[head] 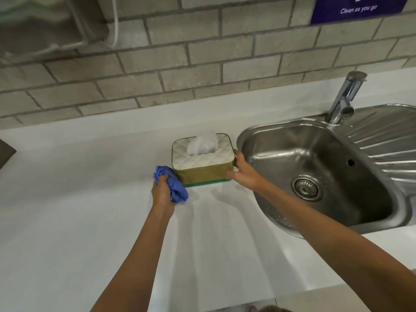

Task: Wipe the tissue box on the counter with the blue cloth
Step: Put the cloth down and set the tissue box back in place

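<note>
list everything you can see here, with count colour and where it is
tissue box: 1, white quilted top, gold sides, green base, on the counter just left of the sink
tissue: 1, white, sticking up from the box top
blue cloth: 1, blue, bunched at the box's left end
counter: 1, white, along the wall
sink: 1, steel, right side, with a drain and ribbed drainboard
tap: 1, chrome, behind the sink
brick wall: 1, grey, behind the counter
sign: 1, purple, white lettering, top right
dark object: 1, left edge, unclear
left hand: 1, gripping the cloth
right hand: 1, holding the box's right end
</note>
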Demonstrator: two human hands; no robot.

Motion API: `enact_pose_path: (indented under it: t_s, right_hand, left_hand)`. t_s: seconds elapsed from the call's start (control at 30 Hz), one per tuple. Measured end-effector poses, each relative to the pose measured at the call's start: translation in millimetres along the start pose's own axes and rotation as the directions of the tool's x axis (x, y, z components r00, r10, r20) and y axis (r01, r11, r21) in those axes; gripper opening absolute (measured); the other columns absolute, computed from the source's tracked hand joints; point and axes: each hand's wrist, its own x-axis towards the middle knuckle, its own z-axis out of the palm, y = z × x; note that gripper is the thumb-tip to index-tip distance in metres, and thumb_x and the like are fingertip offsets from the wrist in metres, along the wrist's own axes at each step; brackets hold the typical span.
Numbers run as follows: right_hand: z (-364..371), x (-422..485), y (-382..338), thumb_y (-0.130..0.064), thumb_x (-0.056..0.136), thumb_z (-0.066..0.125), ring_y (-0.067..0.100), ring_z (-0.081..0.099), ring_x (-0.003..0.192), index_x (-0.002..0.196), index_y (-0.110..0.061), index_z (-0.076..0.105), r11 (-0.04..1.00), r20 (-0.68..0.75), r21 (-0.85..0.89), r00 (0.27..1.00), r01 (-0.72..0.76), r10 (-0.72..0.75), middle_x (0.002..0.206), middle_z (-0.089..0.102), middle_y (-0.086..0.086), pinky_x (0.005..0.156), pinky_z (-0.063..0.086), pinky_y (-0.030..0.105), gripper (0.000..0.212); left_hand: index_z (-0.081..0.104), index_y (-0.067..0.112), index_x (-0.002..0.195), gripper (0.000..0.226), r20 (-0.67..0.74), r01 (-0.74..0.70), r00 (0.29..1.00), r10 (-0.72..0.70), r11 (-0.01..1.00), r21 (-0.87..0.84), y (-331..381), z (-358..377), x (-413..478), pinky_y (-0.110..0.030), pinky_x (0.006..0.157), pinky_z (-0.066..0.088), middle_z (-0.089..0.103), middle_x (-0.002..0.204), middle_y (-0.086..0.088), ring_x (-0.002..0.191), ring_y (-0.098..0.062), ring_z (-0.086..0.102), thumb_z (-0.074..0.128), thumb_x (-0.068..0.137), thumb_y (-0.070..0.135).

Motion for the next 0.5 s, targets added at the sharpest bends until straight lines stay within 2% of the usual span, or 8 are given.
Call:
enact_pose_path:
  t_s: [0.07,0.13,0.17,0.23,0.27,0.37,0.43,0.5]
  right_hand:
    - [-1,-4,2,-0.016,0.084,0.062,0.022,0.031,0.139,0.149,-0.018,-0.004,0.999,-0.003,0.015,1.000,-0.031,0.031,0.154,0.026,0.007,0.107,0.035,0.032,0.093]
    - [-2,-12,4,-0.020,0.085,0.062,0.025,0.033,0.138,0.149,-0.021,-0.005,0.998,-0.079,0.037,0.995,-0.059,0.062,0.155,0.023,0.012,0.105,0.036,0.033,0.092]
    - [-1,-17,6,-0.021,0.086,0.062,0.024,0.043,0.129,0.149,-0.021,0.001,0.997,-0.150,0.045,0.987,-0.056,0.062,0.149,0.033,0.014,0.098,0.040,0.031,0.088]
    - [4,-31,6,-0.020,0.085,0.062,0.018,0.057,0.098,0.145,-0.017,0.022,0.999,-0.287,0.044,0.957,-0.022,0.034,0.123,0.054,0.011,0.080,0.045,0.024,0.072]
    - [8,-39,4,-0.019,0.084,0.063,0.014,0.058,0.084,0.139,-0.015,0.034,1.000,-0.316,0.028,0.949,0.000,0.009,0.107,0.059,0.006,0.070,0.046,0.018,0.063]
    - [25,-64,-5,-0.031,0.075,0.074,0.006,0.055,0.067,0.116,-0.018,0.056,0.991,-0.221,-0.101,0.969,0.086,-0.107,0.087,0.059,-0.005,0.055,0.043,0.005,0.047]
    - [35,-82,-17,-0.040,0.064,0.081,0.005,0.054,0.066,0.109,-0.024,0.061,0.956,-0.094,-0.221,0.971,0.193,-0.218,0.086,0.057,-0.011,0.055,0.043,0.007,0.051]
    - [39,-95,-28,-0.043,0.058,0.083,0.005,0.054,0.066,0.107,-0.026,0.063,0.887,0.021,-0.341,0.946,0.312,-0.324,0.086,0.055,-0.014,0.058,0.045,0.011,0.055]
  left_hand:
    - [0.047,0.007,0.120,0.032,0.027,0.117,0.993,-0.116,0.993,-0.024,-4,-9,-5,-0.012,0.050,0.044,0.050,0.094,-0.021,0.083,-0.016,0.067,0.032,0.097,0.023]
    - [0.052,0.014,0.109,0.026,0.071,0.181,0.982,-0.177,0.982,-0.062,-10,-18,-15,-0.013,0.040,0.045,0.055,0.063,-0.013,0.040,-0.011,0.062,0.031,0.097,0.024]
    - [0.053,0.021,0.096,0.024,0.103,0.192,0.977,-0.185,0.979,-0.066,-14,-21,-22,-0.018,0.043,0.047,0.053,0.045,-0.008,0.029,-0.014,0.054,0.029,0.097,0.025]
    - [0.059,0.019,0.075,0.040,0.180,0.163,0.971,-0.156,0.986,-0.024,-19,-21,-39,-0.032,0.058,0.048,0.051,0.029,-0.010,0.029,-0.018,0.054,0.025,0.097,0.018]
    - [0.061,0.015,0.071,0.045,0.216,0.132,0.968,-0.129,0.991,0.001,-19,-19,-49,-0.038,0.066,0.047,0.056,0.032,-0.017,0.037,-0.023,0.060,0.025,0.097,0.013]
    - [0.046,-0.008,0.101,0.034,0.284,0.162,0.948,-0.145,0.986,-0.037,-21,-6,-67,-0.043,0.077,0.046,0.061,0.055,-0.039,0.065,-0.041,0.064,0.026,0.097,0.020]
    - [0.041,-0.009,0.127,0.047,0.306,0.235,0.933,-0.191,0.965,-0.116,-23,2,-78,-0.044,0.078,0.047,0.064,0.090,-0.034,0.083,-0.040,0.061,0.033,0.094,0.024]
    - [0.048,0.002,0.129,0.044,0.368,0.293,0.905,-0.213,0.939,-0.179,-23,8,-90,-0.044,0.076,0.051,0.060,0.115,-0.022,0.096,-0.034,0.061,0.038,0.093,0.025]
